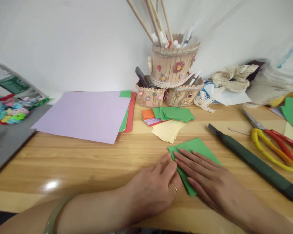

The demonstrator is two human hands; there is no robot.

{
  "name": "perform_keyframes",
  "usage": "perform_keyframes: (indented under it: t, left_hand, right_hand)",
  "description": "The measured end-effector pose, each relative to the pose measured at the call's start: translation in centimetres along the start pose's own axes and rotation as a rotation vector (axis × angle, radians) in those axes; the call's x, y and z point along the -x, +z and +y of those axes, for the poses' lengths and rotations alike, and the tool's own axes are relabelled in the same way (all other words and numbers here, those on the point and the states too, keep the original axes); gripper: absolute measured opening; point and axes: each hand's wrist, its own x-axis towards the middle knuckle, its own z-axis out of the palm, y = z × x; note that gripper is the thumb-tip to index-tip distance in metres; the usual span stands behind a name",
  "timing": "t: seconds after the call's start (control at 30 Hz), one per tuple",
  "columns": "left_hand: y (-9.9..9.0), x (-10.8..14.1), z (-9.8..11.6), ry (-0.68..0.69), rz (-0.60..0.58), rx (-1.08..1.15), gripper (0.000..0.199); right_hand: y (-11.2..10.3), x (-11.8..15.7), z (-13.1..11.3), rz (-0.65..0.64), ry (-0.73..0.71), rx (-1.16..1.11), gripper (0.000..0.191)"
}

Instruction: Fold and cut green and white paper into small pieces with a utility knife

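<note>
A folded sheet of green paper (199,145) lies on the wooden table in front of me. My right hand (210,177) rests flat across it, fingers stretched out and pressing it down. At the paper's left edge is my left hand (158,183), closed, with thumb and fingers pinched on that edge; its fingertips are partly hidden. Just beyond the green sheet sit small cut pieces of paper: green cards (177,113), cream cards (168,130) and an orange card (148,114).
Purple paper (85,115) tops a stack at left. A dark green utility knife (254,159) and scissors (273,141) lie at right. Decorated stick pots (173,63) stand against the wall. Colourful bits (12,110) are at far left, lace ribbon (234,78) at back right.
</note>
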Motion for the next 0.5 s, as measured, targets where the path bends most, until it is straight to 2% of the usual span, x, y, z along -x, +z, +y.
perform_keyframes:
  t: [0.13,0.5]
  left_hand:
    - [-0.17,-0.05,0.05,-0.012,0.021,0.006,0.021]
    - [-0.57,-0.07,0.42,-0.049,-0.063,0.021,0.012]
  right_hand:
    - [0.03,0.06,0.05,0.016,0.004,-0.027,0.054]
    - [-0.08,-0.12,-0.05,0.011,0.007,-0.039,0.056]
